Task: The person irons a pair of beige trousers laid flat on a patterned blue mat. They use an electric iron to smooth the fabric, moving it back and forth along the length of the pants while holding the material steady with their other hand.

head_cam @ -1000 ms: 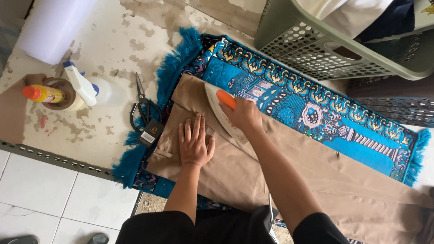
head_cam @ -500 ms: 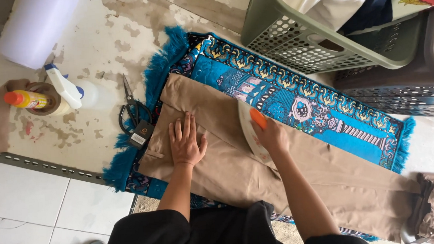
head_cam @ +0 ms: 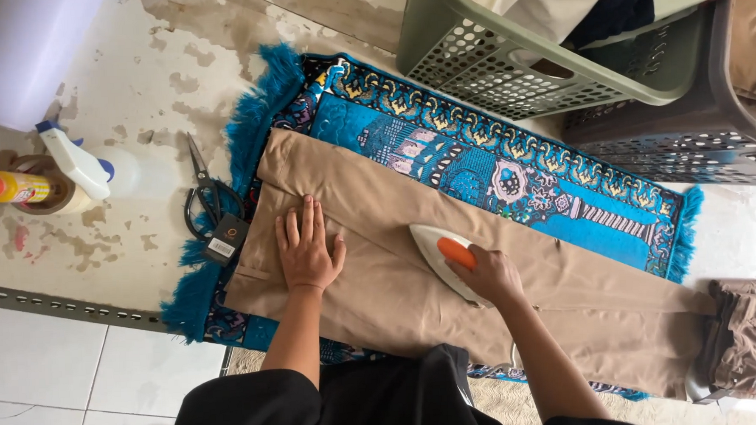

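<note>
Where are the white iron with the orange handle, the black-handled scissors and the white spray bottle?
white iron with orange handle (head_cam: 437, 251), head view, white body.
black-handled scissors (head_cam: 208, 205), head view, handles.
white spray bottle (head_cam: 78, 164), head view, trigger head.

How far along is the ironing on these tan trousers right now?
Midway, roughly. The tan trousers lie flat on the blue mat, and the stretch by the left hand looks smooth. The right hand grips the iron at mid-leg, while the left hand presses the cloth flat. The bunched end at the far right looks unpressed, and the baskets hold more clothes.
</note>
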